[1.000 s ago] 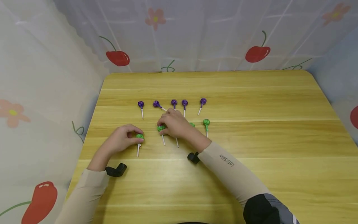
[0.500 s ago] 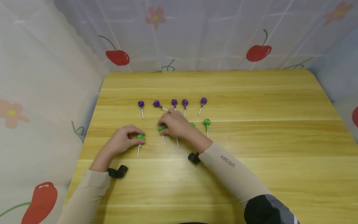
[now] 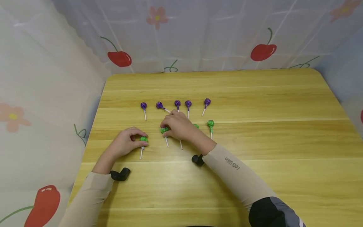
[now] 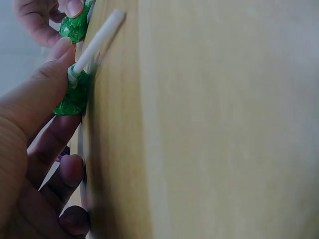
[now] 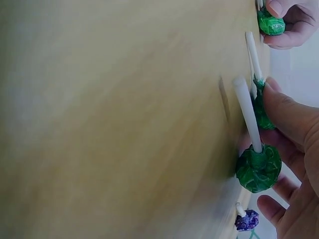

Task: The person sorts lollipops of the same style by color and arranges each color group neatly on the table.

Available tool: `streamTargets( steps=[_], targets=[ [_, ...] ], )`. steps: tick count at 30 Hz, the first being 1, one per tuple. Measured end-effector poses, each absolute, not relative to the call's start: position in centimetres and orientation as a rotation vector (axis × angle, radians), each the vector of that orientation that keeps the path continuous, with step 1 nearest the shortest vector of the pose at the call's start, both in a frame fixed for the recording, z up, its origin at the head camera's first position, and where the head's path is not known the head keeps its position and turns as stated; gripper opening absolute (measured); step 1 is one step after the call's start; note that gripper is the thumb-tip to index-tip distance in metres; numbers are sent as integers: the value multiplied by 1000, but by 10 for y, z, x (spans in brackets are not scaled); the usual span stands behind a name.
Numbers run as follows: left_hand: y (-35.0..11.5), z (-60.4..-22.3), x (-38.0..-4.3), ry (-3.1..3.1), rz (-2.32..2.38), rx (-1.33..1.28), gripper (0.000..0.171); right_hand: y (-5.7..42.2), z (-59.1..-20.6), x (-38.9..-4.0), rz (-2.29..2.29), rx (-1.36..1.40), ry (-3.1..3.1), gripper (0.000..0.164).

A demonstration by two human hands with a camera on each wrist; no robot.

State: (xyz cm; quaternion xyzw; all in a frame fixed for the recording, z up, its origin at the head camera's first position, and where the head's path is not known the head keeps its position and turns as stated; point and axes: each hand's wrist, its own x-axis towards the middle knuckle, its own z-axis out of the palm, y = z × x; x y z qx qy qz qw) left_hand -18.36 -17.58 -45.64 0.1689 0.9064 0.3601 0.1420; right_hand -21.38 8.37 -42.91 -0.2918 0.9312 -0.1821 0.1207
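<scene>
My left hand (image 3: 124, 142) pinches the head of a green-wrapped lollipop (image 3: 143, 139) between thumb and fingers. Its white stick points toward me, as the left wrist view shows from close by. To the right, my right hand (image 3: 180, 126) pinches another green lollipop (image 3: 164, 130) by its head, low over the table. A further green lollipop (image 5: 258, 169) lies beside that hand in the right wrist view; in the head view the hand covers its head. Part of one more green lollipop (image 3: 196, 126) shows behind the right wrist.
Several purple lollipops, one of them a leaning one (image 3: 159, 105), lie in a row behind the hands. At the right lies a green lollipop (image 3: 210, 123). The wooden table (image 3: 255, 142) meets a printed curtain (image 3: 210, 37) at its back and sides.
Very little differs. My left hand and its lollipop have shifted slightly to the right, while the right hand keeps its hold in the same place.
</scene>
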Motion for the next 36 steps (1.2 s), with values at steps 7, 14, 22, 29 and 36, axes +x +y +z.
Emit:
streamTargets(
  steps=[7,14,22,29,36],
  targets=[
    [-177,-455,-184,2602,1041,483,26,83,-431,-214,-527,-859,2725,32],
    [-176,-454,-184,2604,1043,470,26,83,-431,-214,-531,-866,2736,32],
    [-176,-456,-184,2590,1037,455,26,85,-434,-212,-518,-893,2732,33],
    [-176,-457,-184,2588,1035,447,26,80,-430,-207,-577,-904,2745,33],
    [-176,-456,-185,2593,1027,450,27,67,-428,-190,-634,-911,2745,31]
  ],
)
